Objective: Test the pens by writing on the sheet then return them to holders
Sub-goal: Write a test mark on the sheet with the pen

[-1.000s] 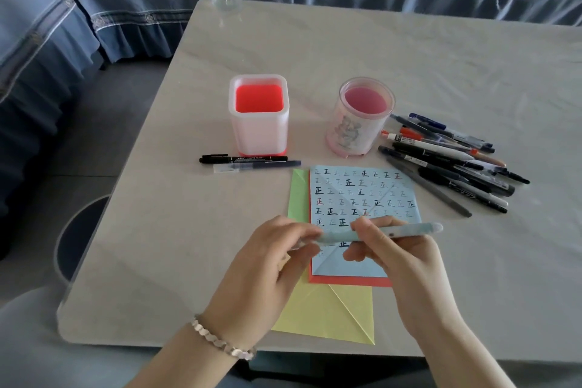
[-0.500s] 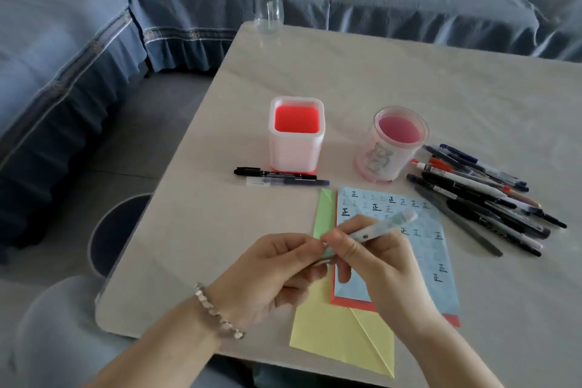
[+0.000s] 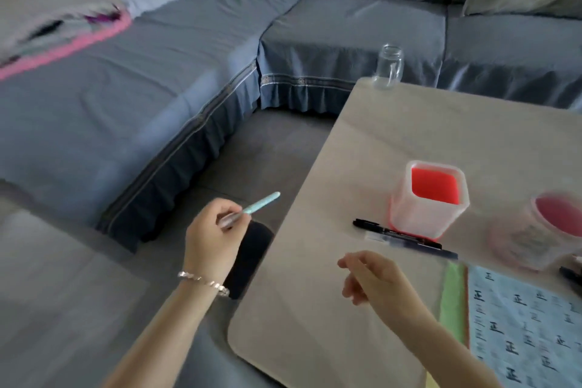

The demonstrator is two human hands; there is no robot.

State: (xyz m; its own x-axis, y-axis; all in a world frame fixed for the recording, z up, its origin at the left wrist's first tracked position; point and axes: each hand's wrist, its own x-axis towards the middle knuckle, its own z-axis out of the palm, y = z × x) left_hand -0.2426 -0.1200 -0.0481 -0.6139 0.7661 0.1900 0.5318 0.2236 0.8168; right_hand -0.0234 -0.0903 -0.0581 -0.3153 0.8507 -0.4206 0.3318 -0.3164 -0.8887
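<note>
My left hand (image 3: 211,231) grips a light blue pen (image 3: 255,206) out past the table's left edge, over the floor. My right hand (image 3: 371,277) hovers above the table with loosely curled fingers and holds nothing. The square white holder with a red inside (image 3: 430,198) stands on the table; the round pink holder (image 3: 541,230) is blurred at the right edge. Two pens, a black one (image 3: 368,224) and a clear dark one (image 3: 409,244), lie in front of the square holder. The blue sheet with written marks (image 3: 522,324) lies at the lower right on green paper (image 3: 452,296).
A grey-blue corner sofa (image 3: 189,57) surrounds the table (image 3: 315,309). A clear glass bottle (image 3: 390,65) stands at the table's far corner. A dark round bin (image 3: 252,258) sits on the floor below my left hand. A folded blanket (image 3: 56,25) lies on the sofa.
The view swung left. My left hand took the light blue pen and carried it left off the table; my right hand let go and stays over the table.
</note>
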